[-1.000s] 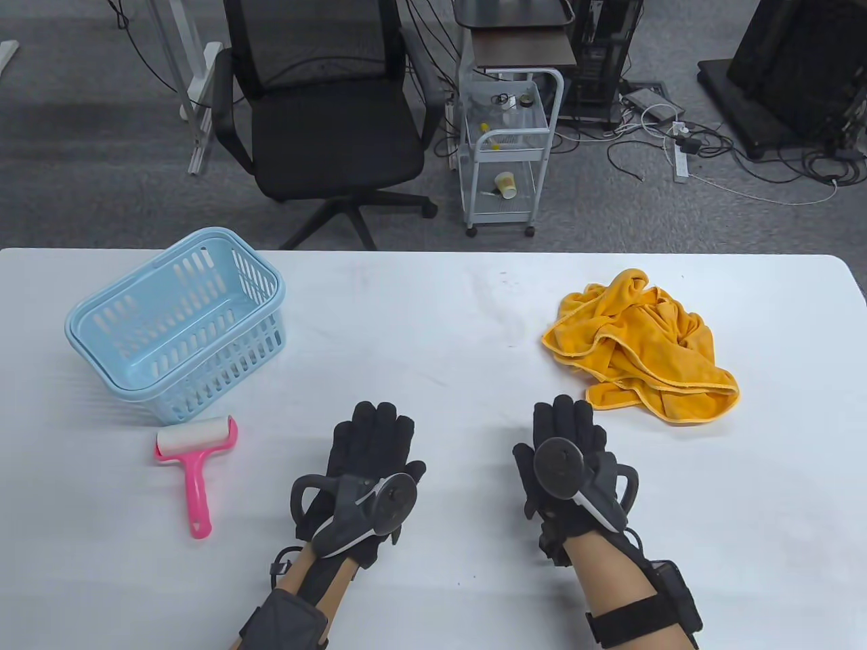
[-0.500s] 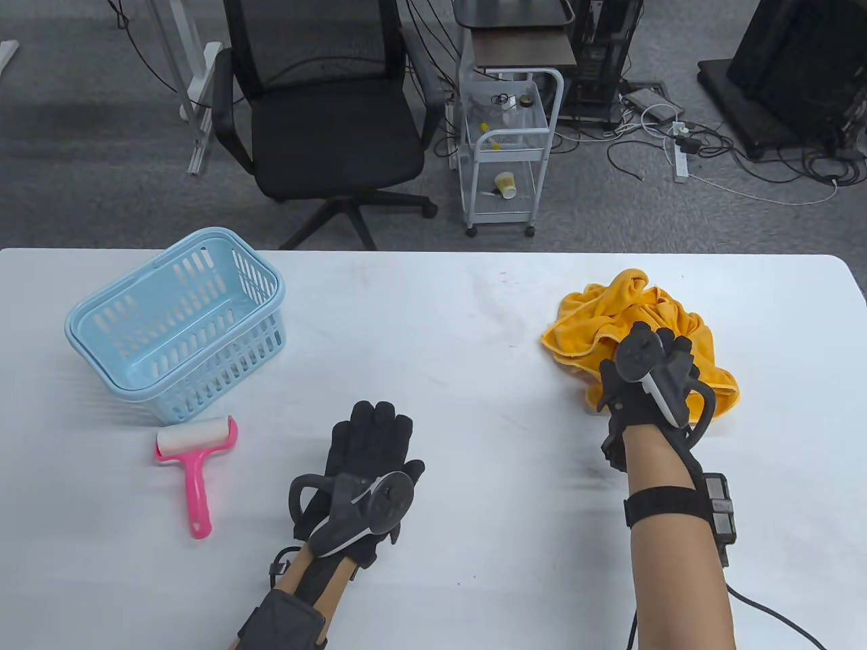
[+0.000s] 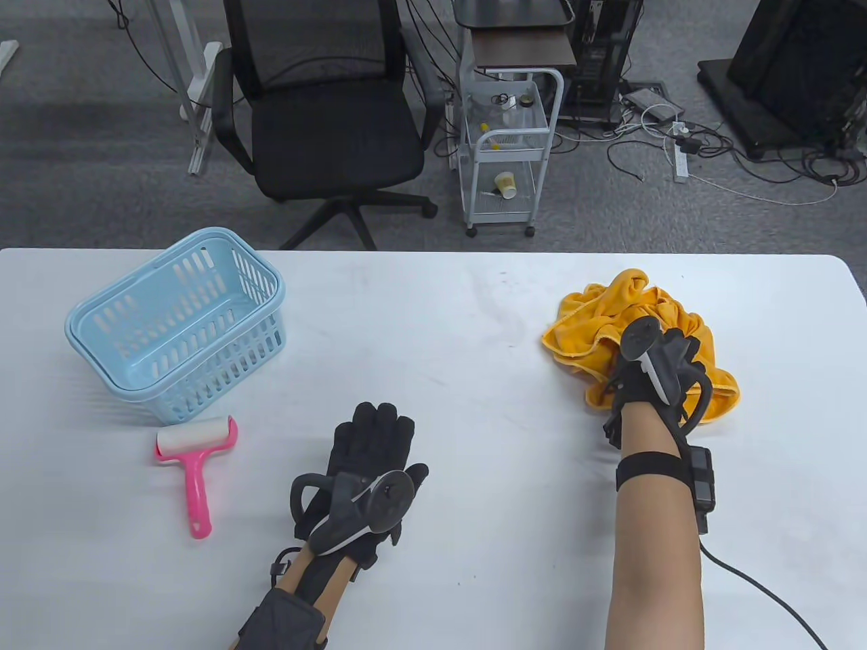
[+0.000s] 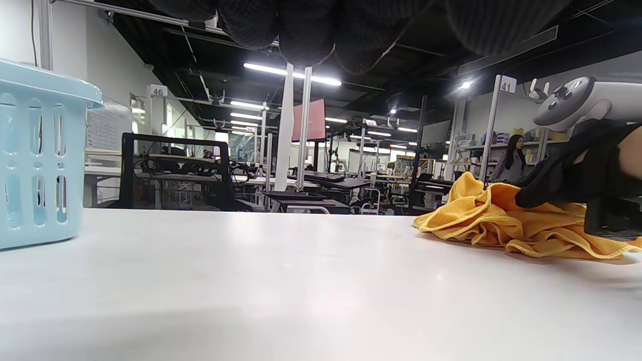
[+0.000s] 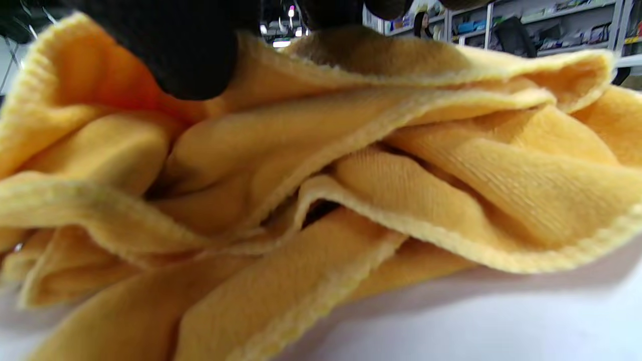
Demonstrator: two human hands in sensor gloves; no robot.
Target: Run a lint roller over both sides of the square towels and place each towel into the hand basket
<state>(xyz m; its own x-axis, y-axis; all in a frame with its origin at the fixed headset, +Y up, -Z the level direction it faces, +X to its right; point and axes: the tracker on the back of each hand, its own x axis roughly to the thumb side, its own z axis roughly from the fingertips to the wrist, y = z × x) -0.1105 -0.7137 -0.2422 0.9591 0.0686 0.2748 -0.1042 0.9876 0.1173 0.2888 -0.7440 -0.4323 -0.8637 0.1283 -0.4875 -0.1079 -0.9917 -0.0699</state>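
Bare table (image 3: 474,352) lies open mid-scene between basket (image 3: 177,323) and roller (image 3: 195,467) left, towels (image 3: 637,318) right.

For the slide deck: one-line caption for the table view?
Right hand on crumpled yellow towels; left hand flat on table, lint roller and basket untouched.

One light-blue hand basket (image 3: 177,325), one pink lint roller (image 3: 195,462), one heap of yellow towels (image 3: 613,318), two gloved hands

Basket (image 3: 176,325) far left on counter (image 3: 433,325); lint roller (image 3: 195,467) just before it; towels (image 3: 637,345) far right, right hand (image 3: 653,379) on them.
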